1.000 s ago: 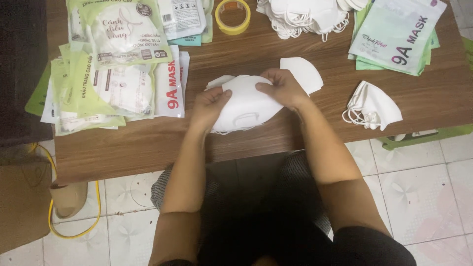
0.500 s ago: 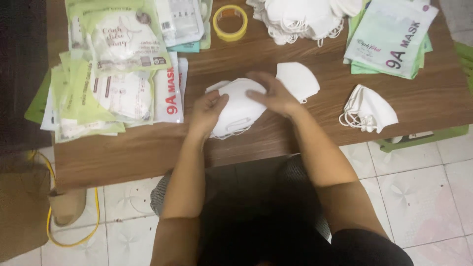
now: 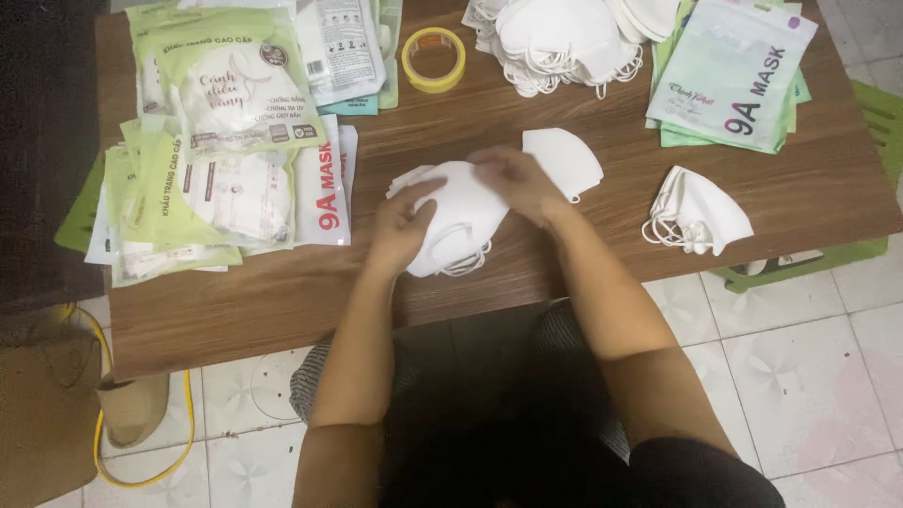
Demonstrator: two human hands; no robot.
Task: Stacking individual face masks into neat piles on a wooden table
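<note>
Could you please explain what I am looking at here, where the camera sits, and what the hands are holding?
There is no machine here: a person wears a camera on the head, so the view looks down at their own arms. The left hand and right hand together hold a small stack of white face masks on a wooden table. Around them lie green and white mask packets, a roll of yellow tape, a heap of loose masks, more packets and a single mask bundle.

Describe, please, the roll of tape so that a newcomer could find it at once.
On the brown wooden table, look to the far edge, between the green packets and the heap of white masks. The tape is the only yellow ring there.
</note>
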